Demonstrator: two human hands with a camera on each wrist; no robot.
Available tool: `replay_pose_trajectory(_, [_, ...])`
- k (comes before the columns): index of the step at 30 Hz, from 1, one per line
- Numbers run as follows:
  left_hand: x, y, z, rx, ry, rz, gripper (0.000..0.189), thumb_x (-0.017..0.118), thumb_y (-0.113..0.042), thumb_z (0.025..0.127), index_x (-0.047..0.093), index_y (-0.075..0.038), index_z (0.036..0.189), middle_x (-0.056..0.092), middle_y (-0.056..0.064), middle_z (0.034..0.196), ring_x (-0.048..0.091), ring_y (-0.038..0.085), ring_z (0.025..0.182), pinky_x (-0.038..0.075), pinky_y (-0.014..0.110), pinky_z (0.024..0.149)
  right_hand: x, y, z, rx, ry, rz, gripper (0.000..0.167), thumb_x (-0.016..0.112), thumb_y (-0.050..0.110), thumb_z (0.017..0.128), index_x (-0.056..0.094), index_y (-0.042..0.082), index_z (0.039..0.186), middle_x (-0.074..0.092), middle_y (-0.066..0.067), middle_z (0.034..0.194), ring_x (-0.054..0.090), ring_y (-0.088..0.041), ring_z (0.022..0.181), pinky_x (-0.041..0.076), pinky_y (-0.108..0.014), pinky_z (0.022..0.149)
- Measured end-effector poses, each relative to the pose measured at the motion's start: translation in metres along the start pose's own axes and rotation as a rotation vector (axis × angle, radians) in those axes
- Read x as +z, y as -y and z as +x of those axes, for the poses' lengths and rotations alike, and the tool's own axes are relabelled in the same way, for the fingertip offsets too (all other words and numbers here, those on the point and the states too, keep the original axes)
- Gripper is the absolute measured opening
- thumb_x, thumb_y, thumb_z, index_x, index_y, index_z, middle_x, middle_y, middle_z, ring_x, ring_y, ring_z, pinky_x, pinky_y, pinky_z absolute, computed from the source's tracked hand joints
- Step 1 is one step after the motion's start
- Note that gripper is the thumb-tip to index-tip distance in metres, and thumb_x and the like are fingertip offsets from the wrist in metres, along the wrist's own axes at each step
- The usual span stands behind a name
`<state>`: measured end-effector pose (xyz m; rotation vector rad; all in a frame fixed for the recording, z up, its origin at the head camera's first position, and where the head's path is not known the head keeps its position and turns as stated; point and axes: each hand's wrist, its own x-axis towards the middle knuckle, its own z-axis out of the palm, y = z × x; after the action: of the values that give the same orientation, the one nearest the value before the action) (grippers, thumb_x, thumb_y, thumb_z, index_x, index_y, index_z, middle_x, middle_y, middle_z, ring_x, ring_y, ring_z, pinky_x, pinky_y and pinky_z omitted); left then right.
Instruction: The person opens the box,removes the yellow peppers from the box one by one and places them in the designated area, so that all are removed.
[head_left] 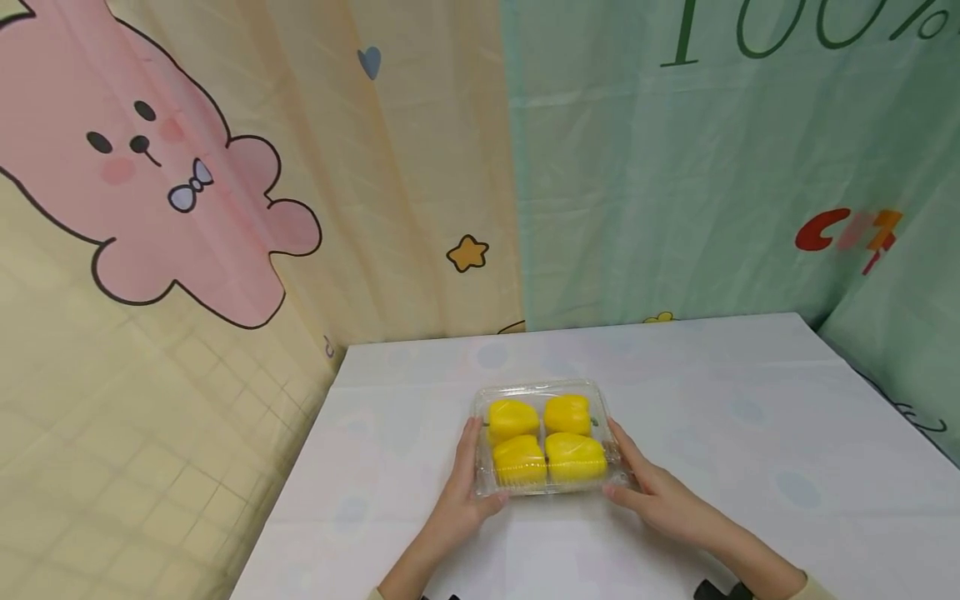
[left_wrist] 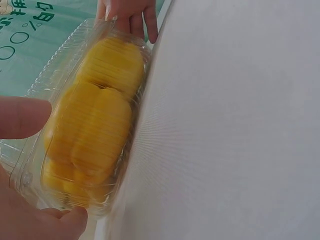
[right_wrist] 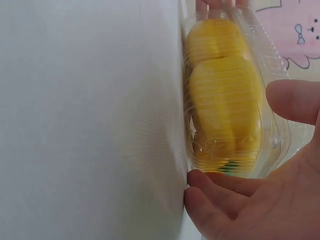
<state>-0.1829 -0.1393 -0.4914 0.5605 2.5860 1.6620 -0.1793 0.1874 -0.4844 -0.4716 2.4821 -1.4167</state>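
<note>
A clear plastic clamshell box (head_left: 536,389) with several yellow bell peppers (head_left: 576,458) inside sits on the white table in the head view. My left hand (head_left: 467,493) holds its left side, thumb at the near corner and fingers along the side wall. From the right, my right hand (head_left: 663,498) grips the opposite side in the same way. The right wrist view shows a bit of green stem (right_wrist: 229,167) through the ridged plastic wall. In the left wrist view, the box (left_wrist: 90,120) lies between both hands, with its lid down over the peppers.
The white tabletop (head_left: 750,442) extends around the box to its back edge. Behind it hang a beige curtain (head_left: 420,167) with a pink bear and a green curtain (head_left: 660,183) with lettering. Parts of black wrist straps (head_left: 722,591) show at the bottom edge.
</note>
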Motion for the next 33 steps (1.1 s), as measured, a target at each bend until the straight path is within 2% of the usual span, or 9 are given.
replay_pose_trajectory(4, [0.0003,0.0001,0.0009,-0.011,0.007,-0.045,0.102,0.073,-0.019,0.086,0.006,-0.024,0.163,-0.01,0.004,0.168,-0.008,0.031,0.153,0.013,0.061,0.117,-0.0006,0.0021,0.0007,0.023,0.014,0.022,0.087,0.059,0.043,0.1,-0.002,0.036,0.162,0.01,-0.022,0.165,0.022,-0.048,0.146,0.027,-0.064,0.112])
replay_pose_trajectory(8, [0.002,0.0014,0.0018,-0.005,0.003,-0.087,0.101,0.07,-0.007,0.082,0.012,-0.022,0.163,-0.011,0.003,0.168,-0.01,0.032,0.153,0.006,0.065,0.117,-0.0014,0.0046,0.0005,0.044,0.037,0.05,0.085,0.056,0.04,0.102,-0.004,0.034,0.162,0.003,-0.019,0.166,0.014,-0.046,0.148,0.022,-0.064,0.114])
replay_pose_trajectory(13, [0.0037,0.0016,0.0025,0.002,0.003,-0.117,0.101,0.063,0.001,0.079,0.012,-0.023,0.163,-0.011,0.001,0.168,-0.011,0.03,0.153,0.004,0.064,0.117,-0.0017,0.0047,-0.0003,0.045,0.042,0.03,0.083,0.054,0.036,0.104,-0.005,0.03,0.162,-0.002,-0.019,0.166,0.009,-0.045,0.148,0.016,-0.067,0.114])
replay_pose_trajectory(17, [0.0034,0.0006,0.002,0.007,0.017,-0.136,0.099,0.059,0.003,0.081,0.01,-0.022,0.163,-0.011,0.0,0.168,-0.01,0.027,0.153,0.004,0.06,0.119,-0.0009,0.0029,-0.0016,0.036,0.023,0.009,0.079,0.05,0.033,0.106,-0.004,0.028,0.163,0.001,-0.02,0.166,0.01,-0.045,0.148,0.015,-0.068,0.114])
replay_pose_trajectory(21, [0.0026,-0.0006,0.0005,0.019,0.037,-0.11,0.098,0.056,0.004,0.083,0.007,-0.023,0.163,-0.011,0.0,0.168,-0.01,0.025,0.153,0.002,0.059,0.119,-0.0003,0.0026,-0.0044,0.029,0.006,-0.007,0.074,0.047,0.032,0.107,-0.001,0.028,0.163,0.005,-0.021,0.165,0.011,-0.046,0.148,0.013,-0.069,0.113])
replay_pose_trajectory(25, [0.0023,-0.0019,-0.0008,0.022,0.054,-0.088,0.098,0.054,0.004,0.084,0.003,-0.023,0.163,-0.01,-0.002,0.168,-0.01,0.023,0.153,0.0,0.058,0.119,-0.0003,0.0034,-0.007,0.025,0.003,-0.009,0.073,0.046,0.034,0.108,-0.002,0.028,0.163,0.007,-0.023,0.164,0.012,-0.047,0.147,0.015,-0.07,0.112])
replay_pose_trajectory(33, [-0.0004,0.0004,-0.0031,0.002,0.06,-0.121,0.096,0.049,0.005,0.089,-0.008,-0.021,0.162,-0.011,-0.001,0.168,-0.011,0.02,0.152,-0.005,0.053,0.119,-0.0001,0.0028,-0.0049,0.008,0.007,-0.006,0.073,0.045,0.033,0.108,-0.002,0.026,0.163,0.005,-0.023,0.165,0.012,-0.047,0.147,0.015,-0.069,0.112])
